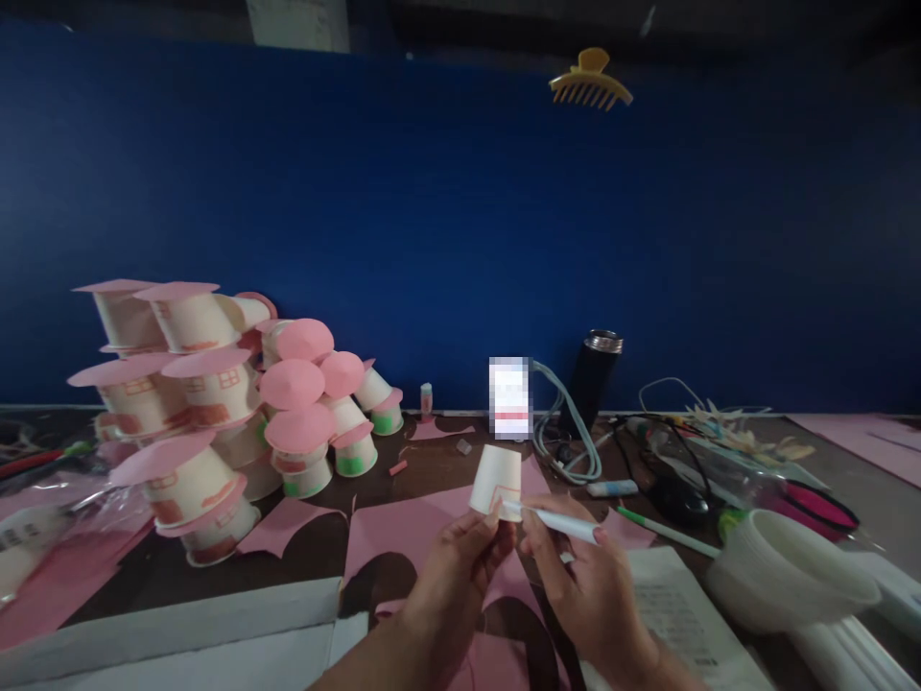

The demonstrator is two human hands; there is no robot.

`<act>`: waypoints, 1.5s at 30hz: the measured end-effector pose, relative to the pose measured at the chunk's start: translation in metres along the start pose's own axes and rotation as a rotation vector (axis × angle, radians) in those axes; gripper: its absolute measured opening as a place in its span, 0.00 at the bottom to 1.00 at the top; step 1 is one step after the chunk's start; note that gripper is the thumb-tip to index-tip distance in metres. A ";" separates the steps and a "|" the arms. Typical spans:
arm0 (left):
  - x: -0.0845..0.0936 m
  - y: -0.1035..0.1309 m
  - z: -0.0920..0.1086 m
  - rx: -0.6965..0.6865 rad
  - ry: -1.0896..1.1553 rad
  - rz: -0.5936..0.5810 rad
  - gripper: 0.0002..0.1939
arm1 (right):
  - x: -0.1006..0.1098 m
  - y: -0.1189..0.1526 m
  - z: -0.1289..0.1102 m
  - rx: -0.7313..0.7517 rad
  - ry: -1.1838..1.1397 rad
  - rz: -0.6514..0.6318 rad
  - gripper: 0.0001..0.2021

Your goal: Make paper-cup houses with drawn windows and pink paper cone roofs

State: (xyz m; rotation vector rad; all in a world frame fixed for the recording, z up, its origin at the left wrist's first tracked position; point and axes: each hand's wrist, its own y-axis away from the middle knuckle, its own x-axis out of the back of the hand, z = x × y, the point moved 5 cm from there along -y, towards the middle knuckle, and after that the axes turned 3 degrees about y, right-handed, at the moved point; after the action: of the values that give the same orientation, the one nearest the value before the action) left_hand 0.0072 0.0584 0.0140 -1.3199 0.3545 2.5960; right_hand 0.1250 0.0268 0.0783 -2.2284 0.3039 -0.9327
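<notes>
Upside down in my left hand [471,549] is a white paper cup [495,472], pinched near its rim. Reddish-orange lines form an angular outline low on the cup's side. My right hand [579,571] is closed around a white marker pen [565,524], whose tip meets the cup beside those lines. Below both hands lie cut sheets of pink paper [389,518] with round pieces removed. To the left rises a stack of decorated paper cups [216,398] with pink paper discs on them, several bearing drawn windows and red or green patches.
A lit, blurred screen [510,398] leans at the back beside a looped pale cable [594,451] and a black bottle [594,384]. Nested white cups [784,566] lie at the right. An open white box [179,633] occupies the front left. A blue partition [432,211] closes the back.
</notes>
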 end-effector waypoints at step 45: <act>0.014 0.003 -0.002 0.056 0.155 0.239 0.03 | 0.002 0.003 0.004 0.041 0.086 0.075 0.06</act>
State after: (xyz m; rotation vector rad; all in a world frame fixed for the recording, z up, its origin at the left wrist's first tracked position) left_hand 0.0003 0.0563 0.0017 -1.5495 0.6427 2.6536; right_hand 0.1295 0.0256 0.0753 -2.1282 0.4013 -0.9868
